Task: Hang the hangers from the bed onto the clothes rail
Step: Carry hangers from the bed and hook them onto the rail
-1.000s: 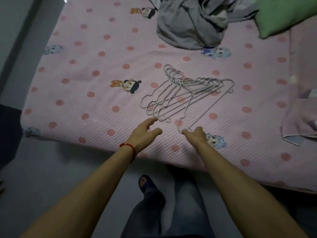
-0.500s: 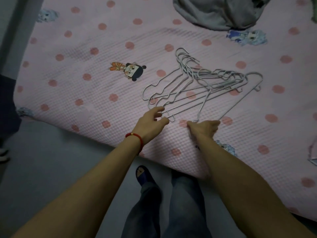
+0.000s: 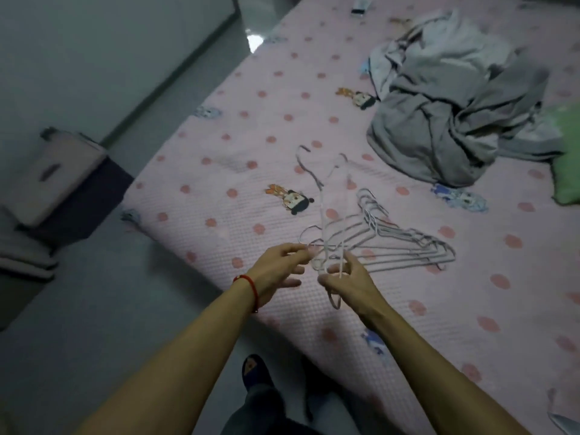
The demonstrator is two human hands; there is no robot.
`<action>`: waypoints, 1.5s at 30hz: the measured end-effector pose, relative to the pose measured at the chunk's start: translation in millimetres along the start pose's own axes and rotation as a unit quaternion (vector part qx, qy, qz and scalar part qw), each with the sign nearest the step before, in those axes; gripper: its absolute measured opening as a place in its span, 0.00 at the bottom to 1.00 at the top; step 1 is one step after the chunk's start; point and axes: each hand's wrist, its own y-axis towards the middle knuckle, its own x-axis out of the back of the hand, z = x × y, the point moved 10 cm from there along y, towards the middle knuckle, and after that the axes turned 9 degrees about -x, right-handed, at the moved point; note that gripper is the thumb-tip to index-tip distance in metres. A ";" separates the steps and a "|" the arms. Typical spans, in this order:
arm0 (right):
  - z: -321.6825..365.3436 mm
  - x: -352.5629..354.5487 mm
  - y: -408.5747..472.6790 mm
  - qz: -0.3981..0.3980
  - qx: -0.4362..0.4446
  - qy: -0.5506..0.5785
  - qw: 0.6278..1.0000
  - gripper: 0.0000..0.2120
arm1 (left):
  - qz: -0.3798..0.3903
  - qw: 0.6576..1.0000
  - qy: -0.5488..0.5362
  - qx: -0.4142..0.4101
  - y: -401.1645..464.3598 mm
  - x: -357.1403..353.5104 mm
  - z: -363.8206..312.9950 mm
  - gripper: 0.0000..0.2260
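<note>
Both hands meet just above the near edge of the pink waffle-textured bedcover, a quilted fabric printed with round salmon dots and small cartoon figures. The right hand has its thumb and fingers curled round the thin wire of a pale grey hanger, one of two lifted hangers that stand nearly upright and tilted away, their slim rods crossing and their curved hooks pointing up at the far end. A narrow rounded wire loop hangs below this hand. The left hand, with a thin red cord bracelet round its wrist, pinches the wire at the hangers' near corner between thumb and fingertips; motion blur hides exactly which rod it holds. Just beyond and to the right, a flat stack of the same pale grey wire hangers lies on the bedcover, their triangular frames overlapping and their hooks bunched together at the far left of the pile. Farther back sits a crumpled heap of soft grey cloth in deep folds, with a green cushion at the right edge. Left of the bed, on the smooth grey floor, stands a dark boxy stool with a pale lid. A dark slipper toe shows below, between the forearms.
</note>
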 end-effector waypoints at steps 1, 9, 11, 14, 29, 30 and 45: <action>19.7 -20.7 -10.5 0.053 0.020 -0.026 0.998 0.31 | -0.014 0.999 -0.033 -0.003 -9.3 14.3 -1.6 0.22; 111.5 -210.6 -128.0 0.393 0.137 -0.226 0.881 0.27 | -0.236 0.917 -0.310 -0.090 -143.8 168.7 17.3 0.53; 109.9 -261.6 -160.1 0.454 0.138 -0.276 0.836 0.30 | -0.295 0.869 -0.378 -0.121 -197.7 204.2 41.6 0.56; 95.8 -336.1 -216.0 0.522 0.135 -0.340 0.770 0.28 | -0.396 0.788 -0.442 -0.164 -291.1 248.8 91.3 0.60; -112.9 -618.4 -540.4 0.649 0.181 -0.420 0.608 0.21 | -0.711 0.449 -0.518 -0.161 -754.1 231.9 407.6 0.50; -131.9 -626.7 -564.9 0.659 0.182 -0.433 0.587 0.22 | -0.725 0.435 -0.512 -0.150 -777.0 226.6 423.5 0.48; -284.1 -705.9 -772.9 0.785 0.160 -0.505 0.321 0.20 | -0.846 0.266 -0.461 -0.005 -973.9 201.3 504.8 0.48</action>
